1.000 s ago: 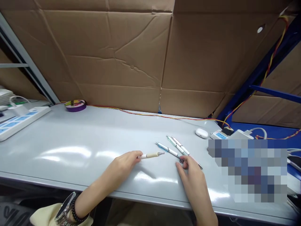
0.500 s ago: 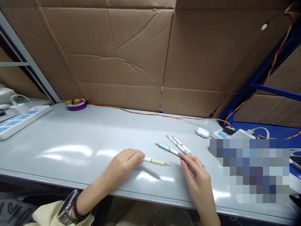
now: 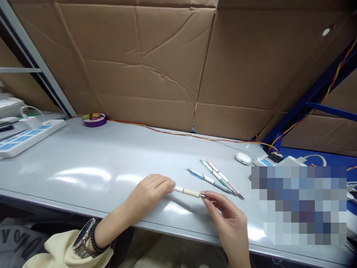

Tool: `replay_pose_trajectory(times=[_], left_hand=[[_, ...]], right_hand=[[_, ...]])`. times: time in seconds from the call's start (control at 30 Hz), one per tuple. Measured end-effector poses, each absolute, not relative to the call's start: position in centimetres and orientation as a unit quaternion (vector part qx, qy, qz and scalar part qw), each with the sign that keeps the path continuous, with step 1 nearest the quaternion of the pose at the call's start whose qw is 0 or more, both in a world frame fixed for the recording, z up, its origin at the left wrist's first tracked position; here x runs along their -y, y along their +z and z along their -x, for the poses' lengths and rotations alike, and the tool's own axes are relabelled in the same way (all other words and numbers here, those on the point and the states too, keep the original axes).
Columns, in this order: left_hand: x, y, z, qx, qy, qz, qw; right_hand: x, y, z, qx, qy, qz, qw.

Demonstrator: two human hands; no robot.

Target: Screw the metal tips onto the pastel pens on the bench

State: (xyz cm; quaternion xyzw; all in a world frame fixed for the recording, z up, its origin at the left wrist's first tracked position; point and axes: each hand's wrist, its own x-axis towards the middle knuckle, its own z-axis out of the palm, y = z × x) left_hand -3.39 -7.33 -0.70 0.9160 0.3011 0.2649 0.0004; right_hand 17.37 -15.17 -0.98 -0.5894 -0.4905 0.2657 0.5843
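My left hand is closed around the rear end of a white pen with a cream grip, held just above the table. The thumb and forefinger of my right hand pinch the pen's metal tip, so the pen spans both hands. Beyond my right hand lie a pen with a blue clip, a green-trimmed pen and a pink-trimmed pen, side by side at a slant with their tips toward me.
The grey table ends at a cardboard wall. A purple tape roll sits at the back left, near a power strip. A white earbud case and a second socket strip are at right, beside a blurred patch.
My right hand has left the blue-clip pen and moved left onto the tip of the cream-grip pen. My left hand still holds that pen. The view has shifted slightly.
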Motion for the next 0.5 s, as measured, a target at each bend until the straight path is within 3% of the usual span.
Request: replay_pose_trajectory(times=[0.5], left_hand=[[8.01, -0.22, 3.69, -0.270, 0.250, -0.930, 0.010]], right_hand=[[15.07, -1.07, -17.75, 0.556, 0.233, 0.541, 0.586]])
